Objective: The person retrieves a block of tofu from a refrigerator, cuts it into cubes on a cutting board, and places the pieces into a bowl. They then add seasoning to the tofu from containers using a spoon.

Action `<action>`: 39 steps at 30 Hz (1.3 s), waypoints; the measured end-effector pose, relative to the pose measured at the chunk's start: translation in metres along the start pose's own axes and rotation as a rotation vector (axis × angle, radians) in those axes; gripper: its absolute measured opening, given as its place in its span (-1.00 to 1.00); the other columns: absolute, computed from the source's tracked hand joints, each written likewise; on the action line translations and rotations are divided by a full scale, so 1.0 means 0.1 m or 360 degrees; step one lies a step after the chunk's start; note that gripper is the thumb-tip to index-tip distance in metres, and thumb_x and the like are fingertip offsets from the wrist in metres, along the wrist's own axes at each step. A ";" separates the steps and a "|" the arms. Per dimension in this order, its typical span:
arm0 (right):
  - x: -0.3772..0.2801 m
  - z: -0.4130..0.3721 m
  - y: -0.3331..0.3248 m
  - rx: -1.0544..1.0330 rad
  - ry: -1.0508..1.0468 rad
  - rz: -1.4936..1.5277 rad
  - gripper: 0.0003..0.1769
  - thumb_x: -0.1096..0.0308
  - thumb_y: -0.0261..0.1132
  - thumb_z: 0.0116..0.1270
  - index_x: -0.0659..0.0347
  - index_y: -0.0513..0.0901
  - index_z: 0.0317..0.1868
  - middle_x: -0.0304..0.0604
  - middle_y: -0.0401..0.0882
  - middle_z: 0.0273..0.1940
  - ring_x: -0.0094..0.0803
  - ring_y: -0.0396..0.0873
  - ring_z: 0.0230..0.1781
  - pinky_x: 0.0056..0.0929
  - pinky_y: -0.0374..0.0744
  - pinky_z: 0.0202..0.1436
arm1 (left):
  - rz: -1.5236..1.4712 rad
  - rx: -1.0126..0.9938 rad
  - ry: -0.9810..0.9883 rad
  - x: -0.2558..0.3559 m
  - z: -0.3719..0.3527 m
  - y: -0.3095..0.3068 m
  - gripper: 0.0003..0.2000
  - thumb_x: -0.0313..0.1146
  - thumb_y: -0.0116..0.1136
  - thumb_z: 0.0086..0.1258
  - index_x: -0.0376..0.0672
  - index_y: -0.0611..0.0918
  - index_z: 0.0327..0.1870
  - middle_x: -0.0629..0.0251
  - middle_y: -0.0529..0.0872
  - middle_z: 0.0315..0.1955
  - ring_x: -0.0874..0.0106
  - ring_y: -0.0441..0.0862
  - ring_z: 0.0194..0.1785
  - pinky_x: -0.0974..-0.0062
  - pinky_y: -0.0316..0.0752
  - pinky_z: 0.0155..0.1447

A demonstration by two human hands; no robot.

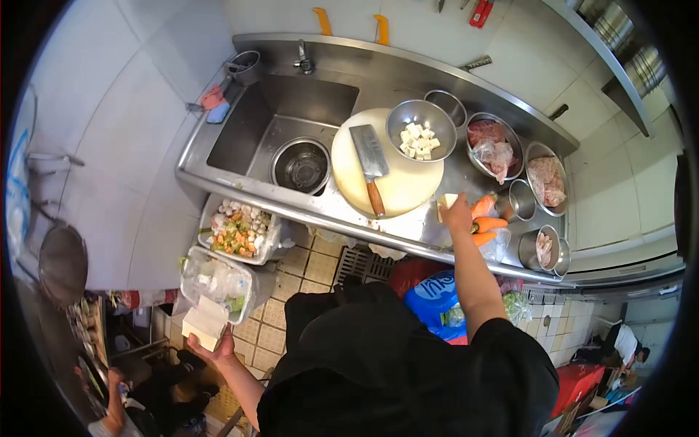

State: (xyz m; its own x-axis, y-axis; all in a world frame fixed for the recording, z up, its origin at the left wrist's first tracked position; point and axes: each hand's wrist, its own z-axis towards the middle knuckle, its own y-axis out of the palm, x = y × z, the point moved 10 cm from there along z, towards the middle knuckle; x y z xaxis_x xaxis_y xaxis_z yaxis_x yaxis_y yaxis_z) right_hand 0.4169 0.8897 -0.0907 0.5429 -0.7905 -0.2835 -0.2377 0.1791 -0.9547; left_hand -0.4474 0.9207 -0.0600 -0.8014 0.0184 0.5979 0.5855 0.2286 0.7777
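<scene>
My left hand (216,348) holds a white box (207,320) with a raised flap, above the near edge of a waste bin (251,291). Its contents are hidden. Over the counter, my right hand (458,218) is closed around a small pale block (445,203), whose kind I cannot make out. Carrots (486,224) lie just right of that hand. A cleaver (370,162) with a wooden handle rests on the round cutting board (408,191). At the board's far right, a steel bowl (395,116) contains white cubes that look like tofu.
Steel bowls with raw meat (486,133) line the counter's right side. A sink (233,146) lies to the left. Below it stands a bin of vegetable scraps (206,218). Other people (625,342) are at the lower right and lower left.
</scene>
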 end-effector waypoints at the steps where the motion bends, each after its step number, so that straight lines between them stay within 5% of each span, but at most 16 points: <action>1: -0.05 -0.10 -0.13 0.0178 -0.0041 -0.0062 -0.12 0.05 0.53 0.39 0.35 0.36 0.52 0.33 0.66 0.26 0.26 0.69 0.24 0.10 0.68 0.30 | -0.0015 -0.0075 -0.0097 -0.15 0.17 0.25 -0.17 0.18 0.44 0.29 0.07 0.51 0.58 0.27 0.66 0.44 0.10 0.64 0.44 -0.20 0.68 0.28; 3: -0.20 -0.33 -0.33 0.0343 -0.0057 -0.0145 -0.16 0.07 0.55 0.38 0.34 0.41 0.49 0.31 0.64 0.26 0.25 0.68 0.24 0.09 0.68 0.29 | 0.0079 -0.0005 -0.0090 -0.34 0.59 0.42 -0.14 0.18 0.44 0.29 -0.01 0.49 0.60 0.19 0.65 0.44 0.10 0.64 0.44 -0.11 0.72 0.25; 5: -0.62 -0.60 -0.60 0.0673 -0.0400 0.0121 -0.24 0.12 0.60 0.34 0.32 0.51 0.40 0.28 0.66 0.22 0.22 0.63 0.28 0.09 0.63 0.33 | -0.0021 -0.0280 -0.0414 -0.71 1.00 0.92 -0.09 0.15 0.46 0.28 -0.16 0.45 0.60 0.08 0.64 0.43 0.10 0.67 0.41 0.02 0.77 0.25; 7: -1.01 -0.70 -0.22 0.0295 -0.0507 0.0751 -0.30 0.19 0.61 0.31 0.29 0.56 0.36 0.24 0.67 0.18 0.25 0.62 0.23 0.09 0.59 0.36 | 0.0050 -0.0377 -0.0574 -1.04 1.43 1.26 -0.07 0.12 0.47 0.26 -0.23 0.44 0.60 0.04 0.64 0.42 0.08 0.68 0.39 0.06 0.78 0.25; 12: -2.47 -0.97 0.09 -0.0011 -0.0680 0.0377 -0.36 0.23 0.57 0.30 0.29 0.54 0.30 0.24 0.66 0.15 0.24 0.66 0.12 0.11 0.66 0.23 | 0.0142 -0.0880 -0.1190 -2.07 2.47 2.17 -0.05 0.07 0.44 0.24 -0.36 0.41 0.59 -0.04 0.66 0.37 0.00 0.72 0.35 -0.03 0.74 0.34; 13: -2.52 -0.85 0.28 -0.0149 -0.0508 0.0294 -0.40 0.28 0.53 0.29 0.28 0.53 0.27 0.26 0.66 0.15 0.26 0.67 0.11 0.12 0.66 0.22 | 0.0141 -0.0922 -0.1264 -2.21 2.45 2.60 -0.01 0.05 0.46 0.20 -0.35 0.36 0.61 -0.05 0.64 0.36 0.08 0.71 0.35 0.18 0.75 0.35; 17: -2.48 -0.73 0.15 -0.0203 -0.0051 0.0428 -0.49 0.41 0.40 0.25 0.27 0.48 0.19 0.27 0.66 0.16 0.28 0.71 0.05 0.13 0.67 0.19 | 0.0268 -0.1269 -0.1546 -2.76 2.69 3.25 -0.05 0.00 0.50 0.15 -0.34 0.42 0.56 -0.04 0.67 0.32 0.09 0.71 0.34 0.16 0.74 0.35; 22: -2.11 -0.98 -0.33 -0.0143 -0.0047 0.0665 -0.53 0.39 0.36 0.26 0.24 0.47 0.17 0.12 0.73 -0.19 0.14 0.75 -0.19 0.03 0.68 -0.01 | 0.0378 -0.1318 -0.1632 -3.12 2.74 3.50 -0.12 -0.01 0.47 0.21 -0.29 0.45 0.54 -0.02 0.69 0.30 0.09 0.74 0.31 0.10 0.71 0.37; 24: -1.83 -1.24 -0.46 -0.0029 0.0008 0.0931 -0.51 0.40 0.38 0.27 0.21 0.51 0.20 -0.02 0.64 -0.35 -0.08 0.67 -0.35 -0.14 0.63 -0.15 | 0.0441 -0.1339 -0.1636 -3.23 2.75 3.58 -0.16 -0.05 0.46 0.23 -0.27 0.46 0.53 0.00 0.70 0.29 0.11 0.74 0.30 0.12 0.71 0.36; 29: -1.12 -1.81 -0.42 0.0046 0.0065 0.1130 -0.46 0.48 0.41 0.33 0.20 0.60 0.33 -0.24 0.50 -0.39 -0.45 0.51 -0.39 -0.36 0.54 -0.25 | 0.0851 -0.1417 -0.1448 -3.73 2.86 3.85 -0.30 -0.20 0.42 0.31 -0.24 0.51 0.47 0.07 0.73 0.24 0.19 0.75 0.26 0.17 0.71 0.35; 39: -0.26 -2.41 -0.41 0.0191 0.0378 0.1521 -0.52 0.58 0.35 0.47 0.24 0.63 0.37 -0.38 0.53 -0.39 -0.64 0.49 -0.47 -0.50 0.46 -0.39 | 0.1390 -0.1882 -0.1722 -4.89 1.46 4.41 -0.40 -0.35 0.51 0.30 -0.20 0.55 0.37 0.19 0.72 0.08 0.33 0.71 0.21 0.30 0.63 0.32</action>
State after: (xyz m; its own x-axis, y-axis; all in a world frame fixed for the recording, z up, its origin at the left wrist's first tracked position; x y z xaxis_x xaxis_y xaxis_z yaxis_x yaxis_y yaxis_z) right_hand 0.2185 0.7613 -0.0223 -0.0132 -0.3773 -0.9260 -0.4013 0.8502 -0.3406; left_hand 0.1846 1.1545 -0.0377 0.3107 0.4011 0.8617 0.2161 -0.9127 0.3469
